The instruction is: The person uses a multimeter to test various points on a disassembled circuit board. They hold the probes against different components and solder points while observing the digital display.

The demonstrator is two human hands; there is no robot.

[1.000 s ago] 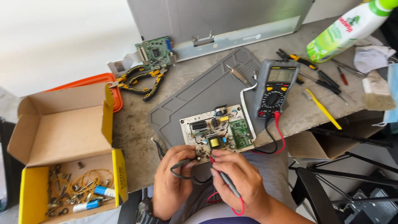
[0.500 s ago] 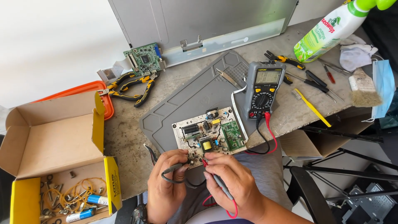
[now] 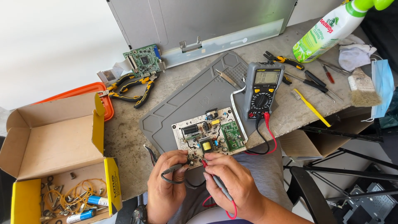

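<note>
Black probe (image 3: 172, 169) gripped in left hand (image 3: 166, 182), red probe (image 3: 213, 179) in right hand (image 3: 228, 182); both tips are applied to the circuit board's (image 3: 209, 135) near edge, multimeter (image 3: 262, 89) lying far right on the desk (image 3: 124, 137). Probing is judged under way.

A beige rectangular circuit board (image 3: 209, 132), studded with black components, a yellow-topped transformer and a small green daughter board, lies flat on the near edge of a grey mat. A black-handled test probe (image 3: 174, 169) and a red-tipped grey test probe (image 3: 213, 176) both touch the board's near edge. Their black and red leads run to a grey digital multimeter (image 3: 262, 89) lying face up just beyond the board.
</note>
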